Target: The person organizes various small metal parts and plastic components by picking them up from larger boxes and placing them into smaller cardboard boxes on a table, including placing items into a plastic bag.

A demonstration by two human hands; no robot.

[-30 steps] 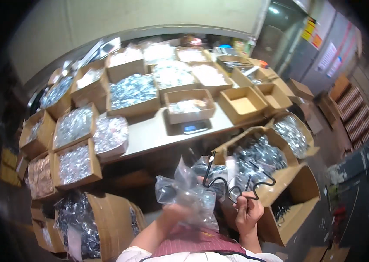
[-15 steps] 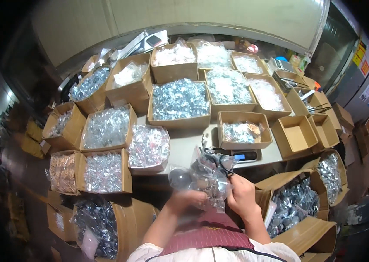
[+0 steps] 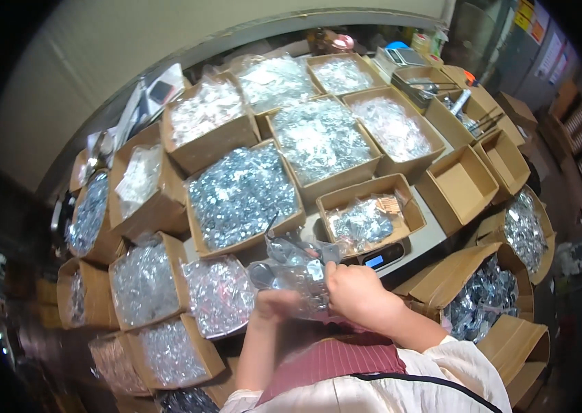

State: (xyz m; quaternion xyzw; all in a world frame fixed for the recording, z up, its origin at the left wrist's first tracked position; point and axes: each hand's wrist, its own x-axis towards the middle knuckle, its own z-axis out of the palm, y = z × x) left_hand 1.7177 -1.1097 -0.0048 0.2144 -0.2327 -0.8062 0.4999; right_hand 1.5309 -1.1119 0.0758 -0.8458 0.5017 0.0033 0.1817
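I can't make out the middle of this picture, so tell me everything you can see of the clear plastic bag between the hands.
The clear plastic bag looks thin, crumpled and glossy, with bright glare on its folds. Dark shapes show in or against it, including a rounded grey one at its left; its opening can't be made out. It is held up in front of the table, with the blurred left hand at its lower left and the right hand gripping its right side.

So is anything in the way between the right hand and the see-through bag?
Nothing visible: the right hand is holding the right side of the clear bag. The left hand, blurred, is at its lower left.
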